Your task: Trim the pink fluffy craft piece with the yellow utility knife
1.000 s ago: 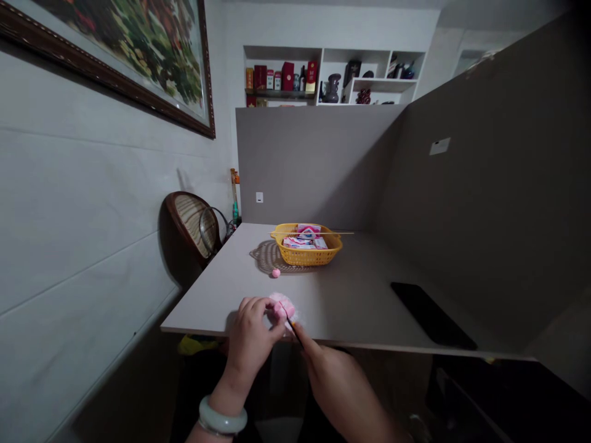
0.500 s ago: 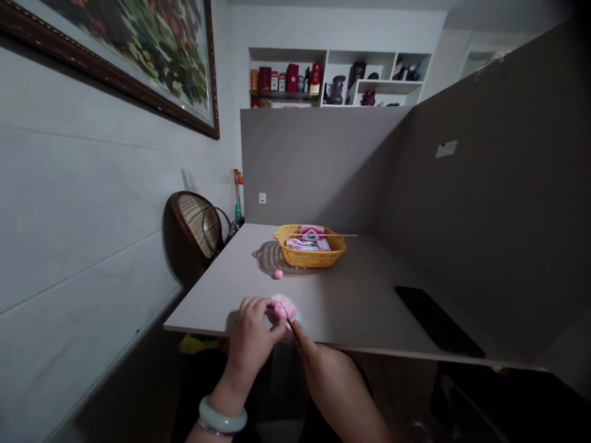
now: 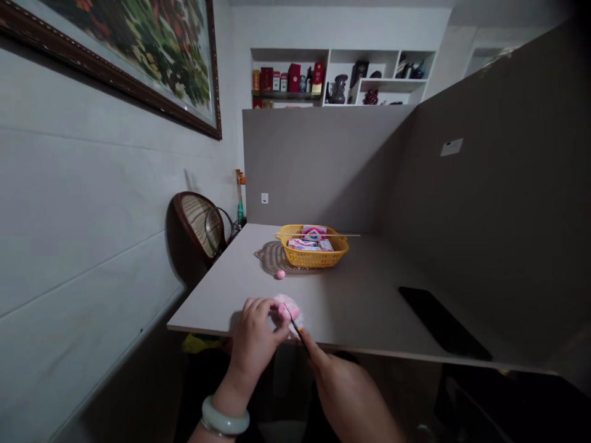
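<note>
My left hand (image 3: 256, 335) is curled around a small pink fluffy lump (image 3: 287, 307) at the near edge of the grey table (image 3: 360, 295). A pale green bangle (image 3: 225, 418) circles that wrist. My right hand (image 3: 344, 391) pinches a thin dark pointed tool (image 3: 297, 327), and the tool's tip touches the pink lump. Farther back on the table lies a small pink ball (image 3: 280, 274), apart from both hands.
A yellow basket (image 3: 314, 253) with packets and a thin stick across its rim stands mid-table. A black phone (image 3: 443, 323) lies at the right. Grey partition walls close the back and right. A wooden chair (image 3: 198, 224) stands at the left by the wall.
The view has shifted slightly. Both hands stay on the pink lump, the right hand drawn back a little toward me with the tool.
</note>
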The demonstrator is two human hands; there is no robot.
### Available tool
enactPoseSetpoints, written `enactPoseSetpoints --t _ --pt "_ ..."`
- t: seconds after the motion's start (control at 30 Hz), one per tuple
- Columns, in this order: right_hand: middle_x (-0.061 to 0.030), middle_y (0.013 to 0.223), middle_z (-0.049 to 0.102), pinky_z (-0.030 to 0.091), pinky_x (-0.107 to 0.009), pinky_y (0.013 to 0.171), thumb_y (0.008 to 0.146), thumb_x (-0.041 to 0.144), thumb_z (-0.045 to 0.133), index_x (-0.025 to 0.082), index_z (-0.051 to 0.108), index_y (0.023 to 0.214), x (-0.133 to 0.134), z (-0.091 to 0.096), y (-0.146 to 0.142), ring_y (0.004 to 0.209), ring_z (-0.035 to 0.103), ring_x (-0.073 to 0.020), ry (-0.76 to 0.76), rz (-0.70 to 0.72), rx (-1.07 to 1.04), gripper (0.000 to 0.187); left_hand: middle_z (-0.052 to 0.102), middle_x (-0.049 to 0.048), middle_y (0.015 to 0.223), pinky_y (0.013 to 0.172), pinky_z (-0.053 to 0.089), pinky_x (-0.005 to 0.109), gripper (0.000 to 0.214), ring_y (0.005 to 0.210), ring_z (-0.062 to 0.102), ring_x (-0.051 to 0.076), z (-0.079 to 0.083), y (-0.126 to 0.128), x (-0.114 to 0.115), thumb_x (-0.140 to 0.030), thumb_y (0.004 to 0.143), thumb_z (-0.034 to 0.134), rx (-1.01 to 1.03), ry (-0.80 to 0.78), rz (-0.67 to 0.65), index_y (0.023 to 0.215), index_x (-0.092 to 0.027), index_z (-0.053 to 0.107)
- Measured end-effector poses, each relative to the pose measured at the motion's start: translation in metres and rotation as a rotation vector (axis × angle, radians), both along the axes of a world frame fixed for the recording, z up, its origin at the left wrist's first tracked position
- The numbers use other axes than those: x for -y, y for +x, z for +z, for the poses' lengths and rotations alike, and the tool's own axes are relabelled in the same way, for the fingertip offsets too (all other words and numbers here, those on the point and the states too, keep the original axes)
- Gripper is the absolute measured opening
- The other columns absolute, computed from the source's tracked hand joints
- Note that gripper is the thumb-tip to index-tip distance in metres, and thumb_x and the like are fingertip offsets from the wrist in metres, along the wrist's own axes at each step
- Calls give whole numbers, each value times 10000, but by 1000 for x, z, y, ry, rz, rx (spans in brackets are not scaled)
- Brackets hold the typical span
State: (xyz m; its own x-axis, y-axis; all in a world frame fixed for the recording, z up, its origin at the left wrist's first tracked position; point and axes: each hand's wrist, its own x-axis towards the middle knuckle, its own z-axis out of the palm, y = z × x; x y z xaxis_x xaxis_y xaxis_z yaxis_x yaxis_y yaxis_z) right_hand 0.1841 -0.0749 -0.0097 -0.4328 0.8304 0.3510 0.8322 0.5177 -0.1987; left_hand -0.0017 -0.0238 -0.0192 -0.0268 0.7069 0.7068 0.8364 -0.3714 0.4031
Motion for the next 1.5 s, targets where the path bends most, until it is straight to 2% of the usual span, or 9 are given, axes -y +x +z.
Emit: enactPoseSetpoints --t 0.13,0.3,0.5,0.7,0.93,1.13,1.3,1.5 --pt "-66 703 760 434 -165 476 869 63 357 191 488 1437 5 -4 4 521 674 -149 -29 -22 24 597 666 35 875 780 500 356 115 885 594 225 2 1 2 -175 775 655 -11 27 7 874 -202 601" --pt "-93 900 780 496 -190 594 882 44 332 216 455 1458 -4 8 -8 659 716 -152 16 -2 -54 614 672 35 888 787 501 363 126 886 592 227 1 0 0 -191 770 672 -4 -1 14 877 -201 606" --pt "-72 734 767 445 -199 465 850 50 384 170 489 1435 6 3 6 560 706 -186 -69 -22 102 607 672 38 875 779 498 354 100 882 597 225 1 0 1 -196 784 649 -14 25 12 874 -203 605" --pt "-75 776 769 479 -189 571 855 19 338 175 406 1485 -8 3 -5 618 709 -157 -1 14 19 652 674 36 880 783 501 360 109 887 598 227 3 1 2 -216 781 668 -10 2 20 872 -206 608" --pt "-74 754 760 479 -247 511 820 7 362 164 411 1483 7 6 7 622 723 -220 -133 -28 160 683 676 41 879 784 499 363 100 886 597 225 2 0 2 -202 781 656 -6 -3 2 871 -206 613" --pt "-113 953 772 506 -233 618 812 -34 329 151 374 1499 -2 9 -6 747 735 -188 -90 -23 55 713 679 38 873 774 504 350 91 877 604 217 2 1 1 -221 789 660 -5 8 8 871 -206 625" --pt "-69 737 762 449 -218 489 824 23 374 162 444 1465 8 6 6 592 713 -197 -125 -29 142 660 681 40 879 777 500 344 72 879 605 214 3 1 3 -228 804 638 -8 9 8 871 -206 624" --pt "-78 772 767 465 -194 539 848 41 376 194 401 1488 -3 8 -6 592 702 -160 -13 -34 52 658 679 39 880 766 500 352 104 878 607 226 1 1 1 -223 785 663 -6 14 16 879 -213 620"
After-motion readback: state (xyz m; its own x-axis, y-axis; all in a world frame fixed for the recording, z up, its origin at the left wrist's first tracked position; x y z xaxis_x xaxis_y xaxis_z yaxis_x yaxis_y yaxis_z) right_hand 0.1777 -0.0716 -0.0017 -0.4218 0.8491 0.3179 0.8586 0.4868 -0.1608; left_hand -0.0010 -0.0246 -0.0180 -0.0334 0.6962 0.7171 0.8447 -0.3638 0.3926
